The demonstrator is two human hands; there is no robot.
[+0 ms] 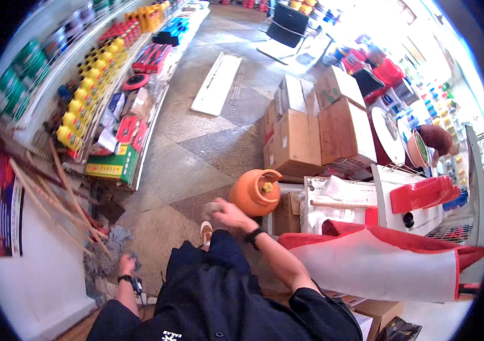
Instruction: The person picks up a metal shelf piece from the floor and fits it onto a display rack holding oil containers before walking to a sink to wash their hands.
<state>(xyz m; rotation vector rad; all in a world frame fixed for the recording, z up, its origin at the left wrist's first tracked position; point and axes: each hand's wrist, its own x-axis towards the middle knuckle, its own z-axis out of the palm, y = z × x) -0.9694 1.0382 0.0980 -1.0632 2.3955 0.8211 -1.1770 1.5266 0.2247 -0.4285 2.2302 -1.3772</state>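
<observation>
My right hand (232,217), with a dark band on its wrist, reaches forward just left of an orange gas cylinder (247,194). Its fingers are closed on a small greyish bundle (212,208), perhaps a rag; blur hides its exact kind. The cylinder stands upright on the floor, its brass valve inside the collar. Low at the left, my left hand (126,265) is closed on something small and dark that I cannot make out. Beside that hand rests a grey string mop head (114,244). A dark device or strap hangs by the left wrist.
Wooden sticks (71,199) lean at the left, by shelves of yellow bottles (86,94). Cardboard boxes (296,139) are stacked beyond the cylinder. A red-edged white sheet (378,258) lies to the right. Farther off are a white panel (216,85) on the tiles and a black chair (287,25).
</observation>
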